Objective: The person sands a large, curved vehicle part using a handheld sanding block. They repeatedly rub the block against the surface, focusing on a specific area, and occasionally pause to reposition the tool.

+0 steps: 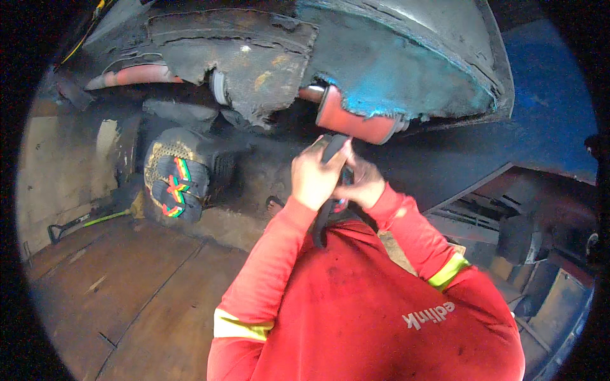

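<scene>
Close together in front of my chest, both hands are closed on a dark strip. My left hand (313, 176) wraps round it with the fingers bent. My right hand (364, 181) grips from the other side, its fingers slightly smeared by motion. The upper end of the black strip (333, 149) shows between the hands, and a dark length hangs below them against my red shirt. A small dark and bluish piece between my palms is mostly hidden. Just above the hands sits a red rounded block (359, 117) with a metal tube at its left; I cannot tell whether they touch.
Overhead is a large dark panel (406, 76) with torn, ragged edges. Sandals (178, 184) with red, yellow and green straps rest on a rounded perforated piece (152, 155) at left. A green-handled tool (105, 218) lies beyond the brown floor (159, 305). Dark framework (502, 222) stands at right.
</scene>
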Demonstrator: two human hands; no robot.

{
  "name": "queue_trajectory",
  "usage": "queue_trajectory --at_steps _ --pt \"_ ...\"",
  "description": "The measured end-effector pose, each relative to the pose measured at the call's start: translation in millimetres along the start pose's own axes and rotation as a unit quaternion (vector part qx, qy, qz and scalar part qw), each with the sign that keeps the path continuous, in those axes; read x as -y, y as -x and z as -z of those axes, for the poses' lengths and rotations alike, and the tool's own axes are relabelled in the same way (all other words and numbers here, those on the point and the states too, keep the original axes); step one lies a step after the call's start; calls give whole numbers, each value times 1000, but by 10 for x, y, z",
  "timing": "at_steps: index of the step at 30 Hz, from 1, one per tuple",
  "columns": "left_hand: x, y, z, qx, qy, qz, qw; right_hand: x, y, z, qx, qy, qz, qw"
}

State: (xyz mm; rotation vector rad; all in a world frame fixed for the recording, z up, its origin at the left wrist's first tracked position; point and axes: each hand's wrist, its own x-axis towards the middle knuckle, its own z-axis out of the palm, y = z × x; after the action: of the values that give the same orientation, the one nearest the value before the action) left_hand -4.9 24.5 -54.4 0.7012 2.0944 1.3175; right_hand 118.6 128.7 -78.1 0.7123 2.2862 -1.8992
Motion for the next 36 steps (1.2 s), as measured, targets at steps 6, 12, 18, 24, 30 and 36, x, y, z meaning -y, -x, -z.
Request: queue_trajectory --at_steps 6,12,18,24,30,36 --pt "17 280 181 -47 14 -42 998 -67 -17 -486 -195 164 265 930" --pt "-302 105 334 -107 -224 -98 964 252 50 -587 -22 -260 -41 964" --pt "-226 27 253 -92 -270 -117 951 10 -2 -598 -40 -231 35 972" --pt "-117 -134 -31 -88 -225 -82 967 -198 -86 -267 -16 -121 -49 991" --pt "-51 60 -55 -120 -117 -42 985 -54 52 -152 -15 -72 -2 997" --pt "-96 207 30 -118 44 -51 991 32 108 -308 -103 93 106 985"
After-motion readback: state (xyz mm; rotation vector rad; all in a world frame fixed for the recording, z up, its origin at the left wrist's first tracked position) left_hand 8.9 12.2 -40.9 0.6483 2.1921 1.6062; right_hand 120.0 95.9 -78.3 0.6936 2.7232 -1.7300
